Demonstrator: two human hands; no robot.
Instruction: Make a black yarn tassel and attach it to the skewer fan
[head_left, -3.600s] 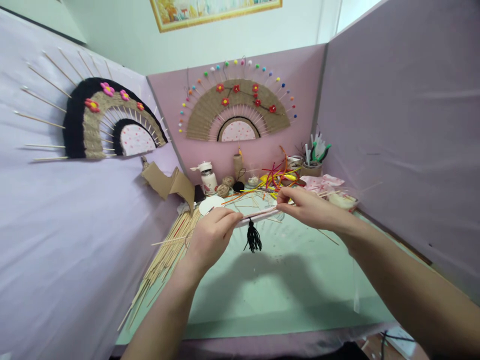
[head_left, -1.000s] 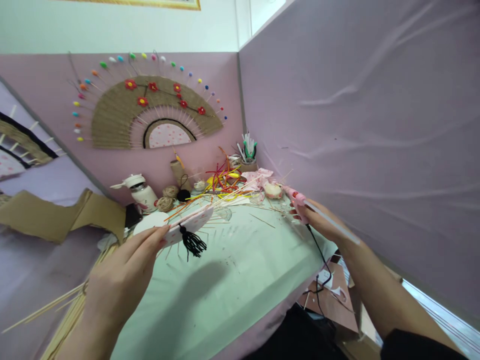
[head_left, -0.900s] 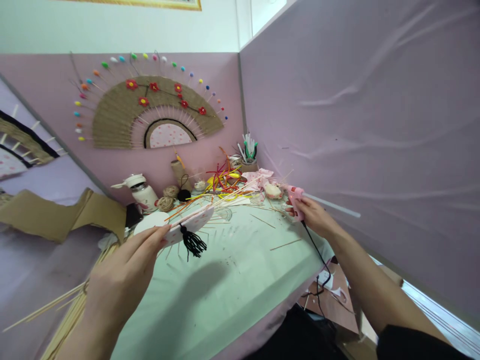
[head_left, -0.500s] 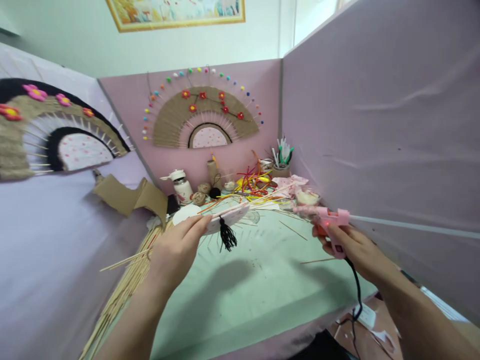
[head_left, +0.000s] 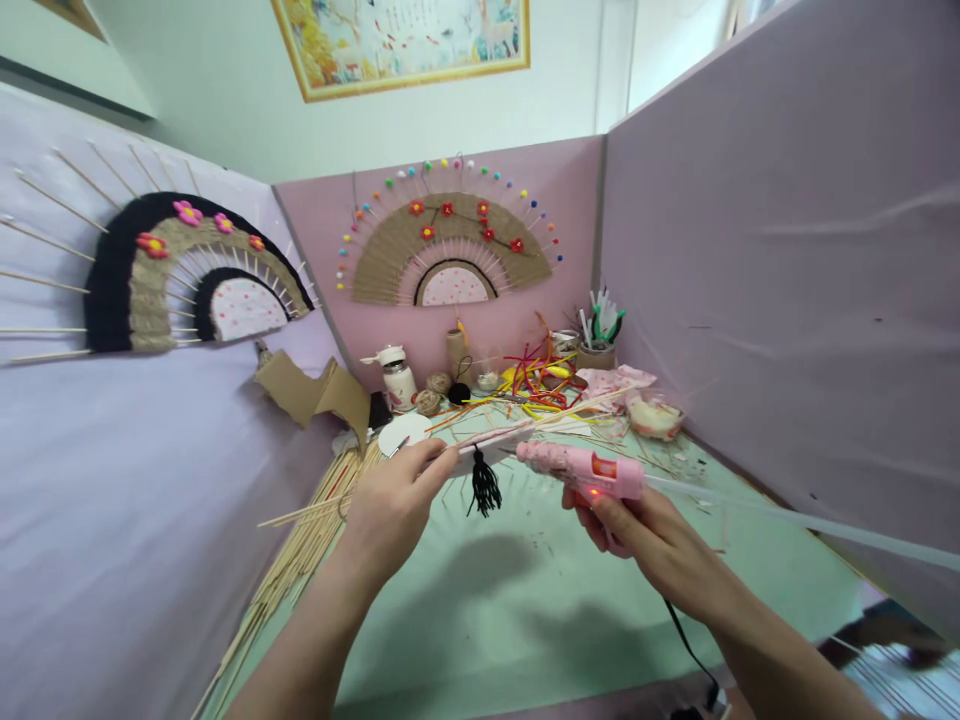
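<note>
My left hand (head_left: 401, 500) is closed on the edge of a flat, pale piece (head_left: 514, 437) with thin sticks on it, seen nearly edge-on above the table. A black yarn tassel (head_left: 485, 484) hangs from its near side. My right hand (head_left: 637, 530) grips a pink hot glue gun (head_left: 581, 468) with a small red light lit. Its nozzle points left, close to the piece just right of the tassel; whether it touches, I cannot tell. A long clear glue stick (head_left: 765, 510) sticks out of the gun's back.
Bundled thin sticks (head_left: 300, 535) lie along the left. Behind stand a white bottle (head_left: 397, 380), twine balls (head_left: 429, 402), coloured pipe cleaners (head_left: 536, 375) and a glass bowl (head_left: 655, 415). Decorated fans (head_left: 450, 235) hang on the panels. The gun's black cord (head_left: 686, 640) drops over the front edge.
My right hand has brought the glue gun left, up to the held piece by the tassel. My view has turned slightly, so the scene sits further right. The left hand keeps its hold.
</note>
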